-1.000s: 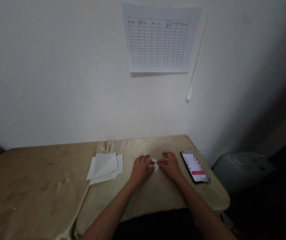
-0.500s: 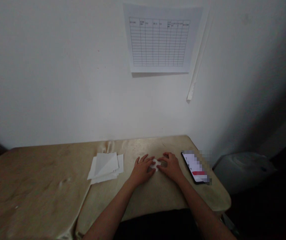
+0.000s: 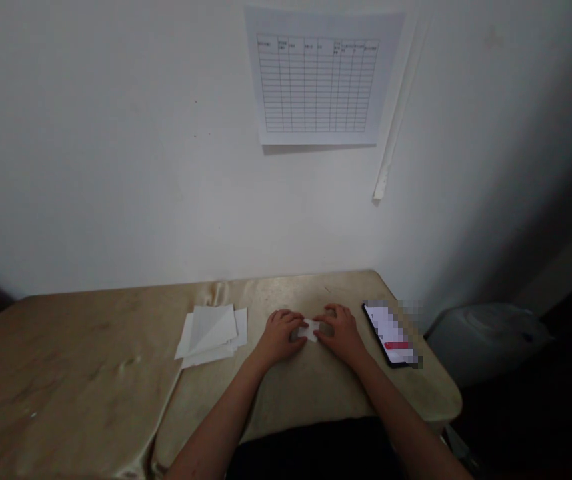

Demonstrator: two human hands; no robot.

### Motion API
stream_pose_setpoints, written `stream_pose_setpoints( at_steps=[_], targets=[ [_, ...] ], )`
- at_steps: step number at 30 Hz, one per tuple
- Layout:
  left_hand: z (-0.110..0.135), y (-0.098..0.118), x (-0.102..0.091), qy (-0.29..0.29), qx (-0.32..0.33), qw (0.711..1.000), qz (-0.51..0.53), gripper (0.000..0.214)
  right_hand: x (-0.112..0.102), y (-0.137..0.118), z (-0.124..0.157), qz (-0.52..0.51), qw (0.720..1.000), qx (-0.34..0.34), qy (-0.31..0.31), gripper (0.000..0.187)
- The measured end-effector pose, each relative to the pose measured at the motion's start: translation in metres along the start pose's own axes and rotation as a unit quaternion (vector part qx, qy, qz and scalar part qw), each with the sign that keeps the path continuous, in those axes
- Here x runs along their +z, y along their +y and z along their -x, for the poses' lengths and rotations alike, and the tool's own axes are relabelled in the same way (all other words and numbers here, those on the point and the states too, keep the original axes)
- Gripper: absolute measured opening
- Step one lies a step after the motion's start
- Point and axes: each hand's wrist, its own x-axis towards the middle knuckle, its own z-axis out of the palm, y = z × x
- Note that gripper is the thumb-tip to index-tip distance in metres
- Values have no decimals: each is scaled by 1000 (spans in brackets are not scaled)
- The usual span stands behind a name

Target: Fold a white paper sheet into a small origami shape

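A small piece of white folded paper (image 3: 309, 331) lies on the cloth-covered table between my two hands. My left hand (image 3: 284, 333) is at its left edge, with fingers curled together and the thumb and index finger on the paper. My right hand (image 3: 340, 332) is at the opposite edge, its thumb and index finger closed on the paper and the other fingers bent. Parts of the paper's edges are hidden under the fingertips. Left of my left hand rests a loose stack of white paper sheets (image 3: 211, 333).
A phone (image 3: 391, 337) with a lit screen lies near the right edge of the table (image 3: 91, 360). The white wall behind carries a printed grid sheet (image 3: 323, 80) and a cable strip (image 3: 391, 150). A pale plastic container (image 3: 486, 340) stands beyond the table's right side.
My left hand's fingers, spread out before, have drawn in and the hand has shifted slightly left. More of the small paper shows. My right hand is nearly where it was.
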Motion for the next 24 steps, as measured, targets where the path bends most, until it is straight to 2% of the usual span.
stream_pose_setpoints(
  at_steps=[9, 16, 24],
  targets=[
    [0, -5, 0, 10, 8, 1000, -1, 33, -5, -2, 4, 45, 999, -27, -10, 26],
    [-2, -10, 1, 9, 10, 1000, -2, 33, -3, 1, 4, 10, 994, -97, -42, 28],
    [-5, -22, -3, -12, 16, 1000, 23, 29, -2, 0, 4, -19, 994, -94, -55, 30]
  ],
)
